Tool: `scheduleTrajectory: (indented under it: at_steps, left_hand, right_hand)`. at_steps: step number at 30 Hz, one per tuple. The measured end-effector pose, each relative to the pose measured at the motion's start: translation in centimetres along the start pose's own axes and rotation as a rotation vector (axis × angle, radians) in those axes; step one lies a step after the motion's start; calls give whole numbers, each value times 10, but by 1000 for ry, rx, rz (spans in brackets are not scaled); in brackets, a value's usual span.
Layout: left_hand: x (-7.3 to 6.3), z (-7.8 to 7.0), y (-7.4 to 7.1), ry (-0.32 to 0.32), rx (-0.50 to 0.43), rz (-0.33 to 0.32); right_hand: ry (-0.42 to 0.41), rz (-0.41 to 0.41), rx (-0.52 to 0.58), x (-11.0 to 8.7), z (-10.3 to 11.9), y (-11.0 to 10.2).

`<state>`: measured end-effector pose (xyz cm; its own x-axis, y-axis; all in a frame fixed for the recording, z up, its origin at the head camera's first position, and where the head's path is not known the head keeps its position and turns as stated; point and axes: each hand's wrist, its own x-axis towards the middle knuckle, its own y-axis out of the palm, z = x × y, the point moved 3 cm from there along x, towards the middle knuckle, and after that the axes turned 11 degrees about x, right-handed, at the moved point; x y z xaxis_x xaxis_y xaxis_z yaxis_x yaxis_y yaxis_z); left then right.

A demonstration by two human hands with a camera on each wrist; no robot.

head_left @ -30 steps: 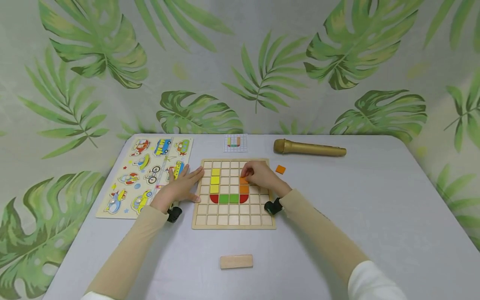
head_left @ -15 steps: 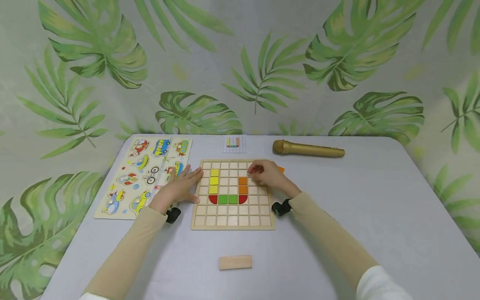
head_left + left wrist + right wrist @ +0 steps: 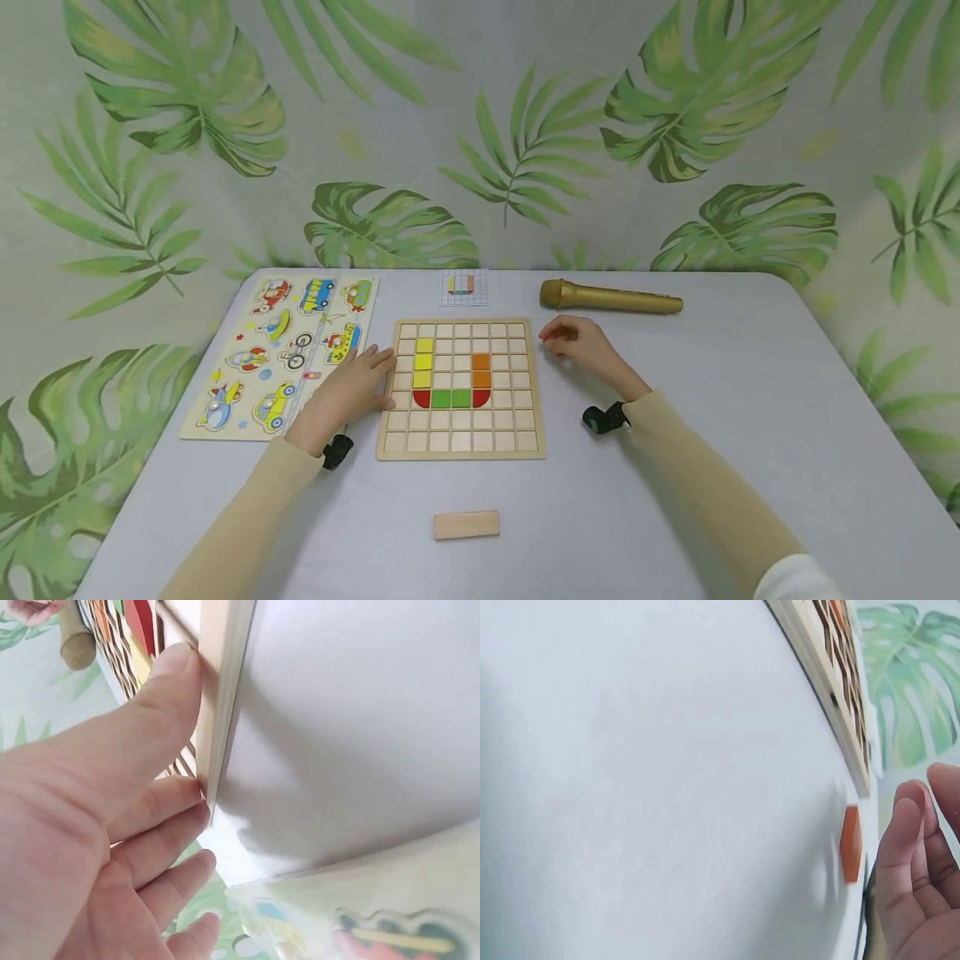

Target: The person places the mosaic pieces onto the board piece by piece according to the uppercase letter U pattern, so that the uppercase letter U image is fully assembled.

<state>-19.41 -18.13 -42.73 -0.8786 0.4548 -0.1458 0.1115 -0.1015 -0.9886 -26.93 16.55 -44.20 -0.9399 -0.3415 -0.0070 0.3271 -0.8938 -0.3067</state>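
A wooden grid board lies mid-table, bearing a U of coloured pieces. Its left side is a column of yellow tiles, its right side two orange tiles. Green tiles run along the bottom between red rounded corner pieces. My left hand touches the board's left edge with thumb and fingertips, fingers extended. Off the board's right side, my right hand hovers with loosely bent fingers and nothing between them. Beside those fingers a loose orange tile shows in the right wrist view; in the head view the hand hides it.
A vehicle picture puzzle lies left, partly under my left arm. Behind the board is a small pattern card with a coloured U. A gold microphone lies back right. A plain wooden block lies in front.
My right hand has let go of the upper orange tile on the board and moved right, to over the loose orange tile. The left hand stays at the board's left edge.
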Motion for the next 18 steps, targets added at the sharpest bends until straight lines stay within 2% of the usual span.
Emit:
scheduleTrajectory:
  at_steps: [3, 7, 13, 18]
  left_hand:
    - [-10, -7, 2, 1, -30, -11]
    - [-22, -19, 6, 9, -91, 7]
    - [-27, -30, 12, 19, -107, 4]
    - [-34, -33, 11, 6, -134, 13]
  right_hand:
    - [23, -16, 45, -4, -5, -11]
    - [36, -30, 113, -7, -11, -20]
    - [26, -47, 168, -8, -14, -22]
    - [28, -53, 172, -5, -15, -21]
